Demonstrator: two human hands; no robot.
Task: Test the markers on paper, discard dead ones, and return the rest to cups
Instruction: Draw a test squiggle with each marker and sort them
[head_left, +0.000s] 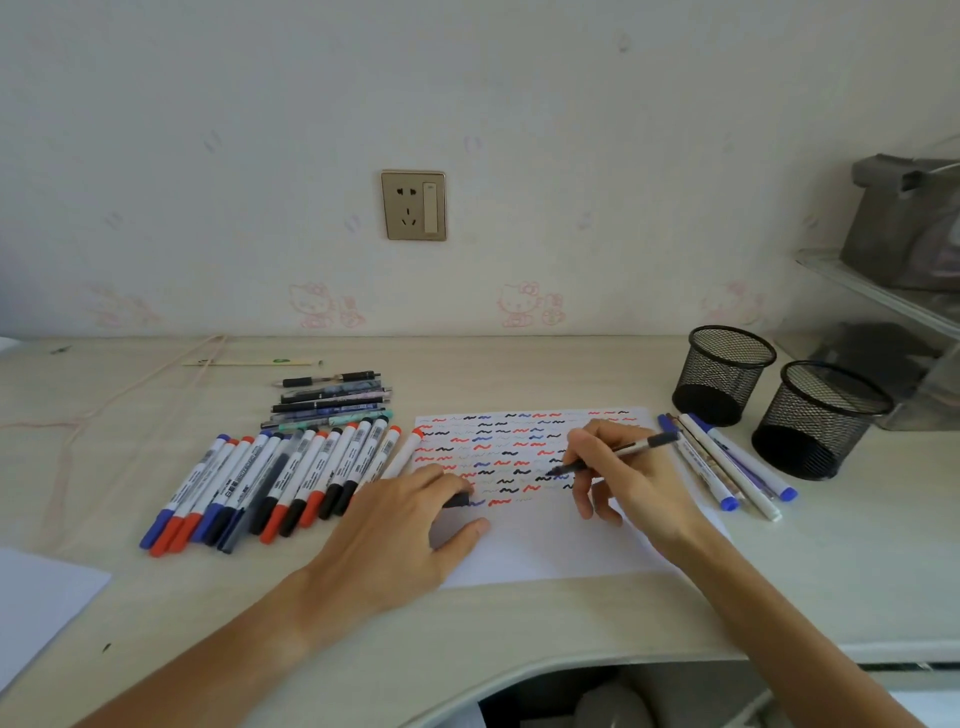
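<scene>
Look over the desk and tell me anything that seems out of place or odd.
Little stands out. Both mesh cups stand upright but look empty, with markers lying loose either side of the paper. One red-capped marker lies apart from the row, its end hidden behind the left hand. The right hand is writing with a pen.

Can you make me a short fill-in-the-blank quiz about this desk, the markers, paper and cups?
1. The right hand holds a pen with its tip on the ____.
2. The number of mesh cups on the desk is ____.
3. The left hand rests ____ on the sheet.

Missing words: paper; two; flat
</scene>
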